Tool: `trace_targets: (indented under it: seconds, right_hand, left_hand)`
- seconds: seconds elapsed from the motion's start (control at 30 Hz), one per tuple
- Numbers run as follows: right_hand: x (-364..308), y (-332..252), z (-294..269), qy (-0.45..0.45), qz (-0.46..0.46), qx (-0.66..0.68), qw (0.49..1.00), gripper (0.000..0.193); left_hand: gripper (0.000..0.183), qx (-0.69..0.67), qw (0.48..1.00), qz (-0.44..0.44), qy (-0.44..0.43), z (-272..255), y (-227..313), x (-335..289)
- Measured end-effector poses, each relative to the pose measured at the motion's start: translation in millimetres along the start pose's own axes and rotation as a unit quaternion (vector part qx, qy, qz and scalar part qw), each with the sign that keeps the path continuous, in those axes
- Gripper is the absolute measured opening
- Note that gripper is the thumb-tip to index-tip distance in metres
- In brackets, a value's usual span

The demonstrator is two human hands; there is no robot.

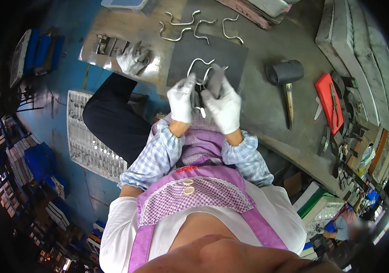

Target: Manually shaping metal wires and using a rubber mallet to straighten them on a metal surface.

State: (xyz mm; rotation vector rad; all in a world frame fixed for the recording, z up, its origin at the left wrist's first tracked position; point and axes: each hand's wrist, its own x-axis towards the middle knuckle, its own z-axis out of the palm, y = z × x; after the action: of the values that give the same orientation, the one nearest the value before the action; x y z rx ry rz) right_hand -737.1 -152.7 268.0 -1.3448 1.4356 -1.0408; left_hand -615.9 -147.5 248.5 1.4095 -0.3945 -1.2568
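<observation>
Both hands wear white gloves and work close together over a dark square mat (235, 59) at the table's near edge. My left hand (180, 99) is closed, its fingertips pinching a bent metal rod (207, 72). In my right hand (225, 107) is a grey flat piece (215, 81), blurred, held upright against the rod; its exact kind cannot be made out. Another bent metal rod (199, 61) lies on the mat just beyond my fingers. Farther off, several similar curved rods (174, 40) are spread on the table.
A black-headed mallet (285, 73) with a wooden handle lies to the right. Beyond it is a red tray (328, 104) with pliers on it. Crumpled grey-white gloves (133, 59) and metal fittings (111, 47) sit at the left. Padded grey blocks (353, 54) border the table's right side.
</observation>
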Motion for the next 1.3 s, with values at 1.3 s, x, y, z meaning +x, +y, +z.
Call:
trace_targets:
  seconds: [1.3]
  right_hand:
    - [78.0,-20.3,-118.0,0.001,0.211,0.128,0.969,0.029]
  left_hand:
    - [0.026,0.612,0.678,0.367,-0.178,-20.7,94.9,134.7]
